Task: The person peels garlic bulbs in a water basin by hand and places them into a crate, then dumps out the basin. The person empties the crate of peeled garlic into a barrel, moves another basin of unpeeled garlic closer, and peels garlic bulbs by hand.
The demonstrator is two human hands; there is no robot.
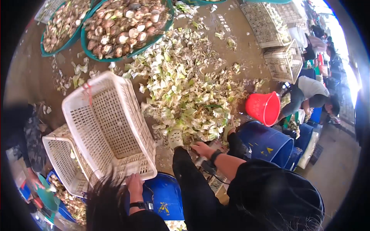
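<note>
My left hand [135, 185] is closed on the lower rim of a large white plastic crate [111, 119] with slatted walls. This crate is tilted, its inside facing up, and I see nothing in it. A blue barrel [165, 192] is just right of that hand. My right hand [202, 149] is low between my legs, fingers curled at the edge of a pile of pale green and white leaf trimmings [185, 96]. What it grips, if anything, I cannot make out. A dark band is on each wrist.
Round teal tubs [83, 40] of brownish bulbs stand at the upper left. A second white crate [58, 161] sits at left. To the right are a red bucket [263, 107], a blue barrel [266, 140] and a bending person [308, 92]. Another person's hand [34, 179] shows at far left.
</note>
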